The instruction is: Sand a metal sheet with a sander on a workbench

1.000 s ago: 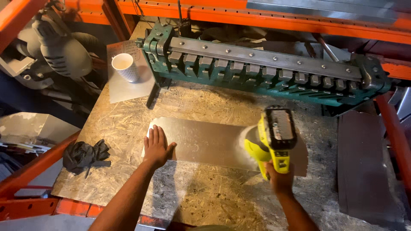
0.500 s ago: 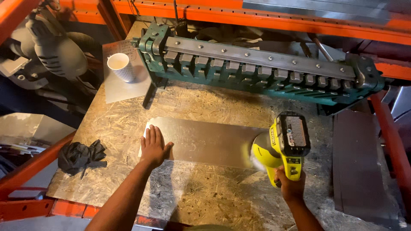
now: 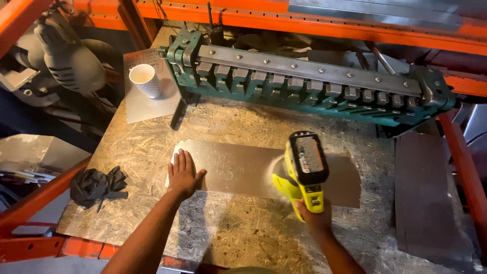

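Metal sheet (image 3: pixel 238 167): left hand (image 3: pixel 183 175) flat, fingers released; right hand (image 3: pixel 313 215) grasping yellow sander (image 3: pixel 302 170).

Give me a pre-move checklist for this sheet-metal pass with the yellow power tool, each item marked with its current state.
1. Left hand flat on the metal sheet, pinning its left end: ok.
2. Right hand gripping the yellow power tool by its handle: ok.
3. Left hand apart from the tool head: ok.
4. Sheet clamped to the chipboard bench: not ok, only the hand holds it.
5. Gloves worn: not ok, both hands bare; black gloves lie at the left.
6. Cup away from the work: ok.
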